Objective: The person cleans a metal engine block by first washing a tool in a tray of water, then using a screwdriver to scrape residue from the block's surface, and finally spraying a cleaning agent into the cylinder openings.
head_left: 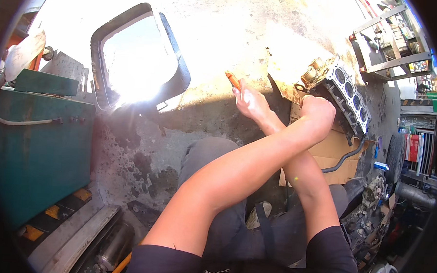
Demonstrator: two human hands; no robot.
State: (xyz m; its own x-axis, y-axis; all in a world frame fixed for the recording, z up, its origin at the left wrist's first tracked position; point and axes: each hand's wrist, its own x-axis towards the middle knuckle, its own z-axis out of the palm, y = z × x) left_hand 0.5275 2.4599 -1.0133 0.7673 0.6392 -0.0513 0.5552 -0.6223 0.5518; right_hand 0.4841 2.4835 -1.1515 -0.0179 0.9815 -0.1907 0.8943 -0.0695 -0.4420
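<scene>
My forearms cross, the left one over the right. Out to the right, my left hand [318,114] is curled closed beside an engine block [348,93]; what its fingers hold, if anything, is hidden. The block has several round bores along its pale upper face and brassy metal parts [316,72] at its far end. My right hand [253,103] reaches to the left of it, closed around a slim orange object [233,80] that points away from me; its exact kind is unclear. Flattened cardboard [337,154] lies under and in front of the block.
A dark rounded rectangular tray [181,69], full of glare, lies on the floor ahead left. A green metal cabinet [40,153] stands at left. A metal frame [385,65] stands far right, a black hose [341,164] curves over the cardboard, and greasy engine parts [369,211] crowd the right.
</scene>
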